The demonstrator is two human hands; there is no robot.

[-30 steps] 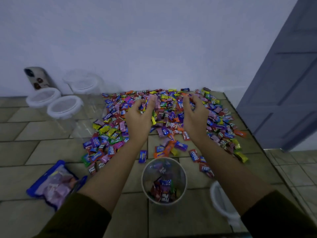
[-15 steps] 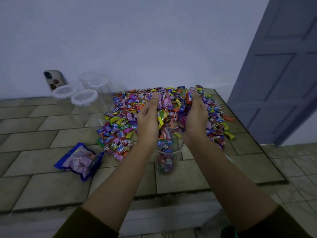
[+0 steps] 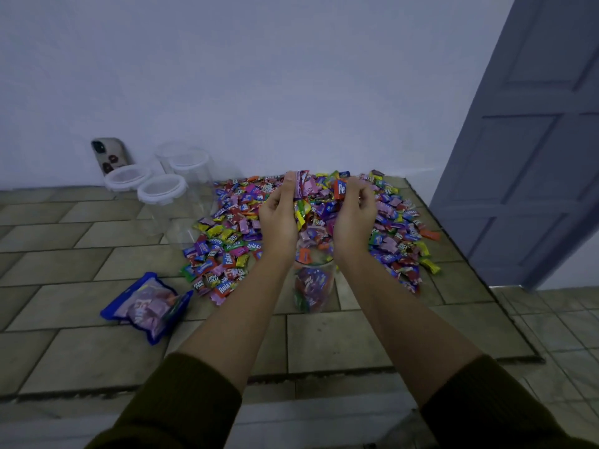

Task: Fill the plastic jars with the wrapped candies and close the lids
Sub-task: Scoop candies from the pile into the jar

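A big heap of colourful wrapped candies (image 3: 227,234) lies on the tiled floor by the wall. A clear plastic jar (image 3: 312,280) stands open in front of it, partly filled with candies. My left hand (image 3: 280,218) and my right hand (image 3: 353,218) are cupped together just above the jar's mouth, holding a handful of candies (image 3: 316,202) between the palms. Some candies are dropping from between the hands into the jar. Both hands' fingers curl around the load.
Three clear jars with white lids (image 3: 162,189) stand at the back left beside a phone (image 3: 108,155) leaning on the wall. A blue candy bag (image 3: 146,307) lies on the floor to the left. A grey-blue door (image 3: 531,140) stands at the right.
Both hands scooped candies out of the heap, lifted them and brought them over the jar. The camera view has pulled back and risen.
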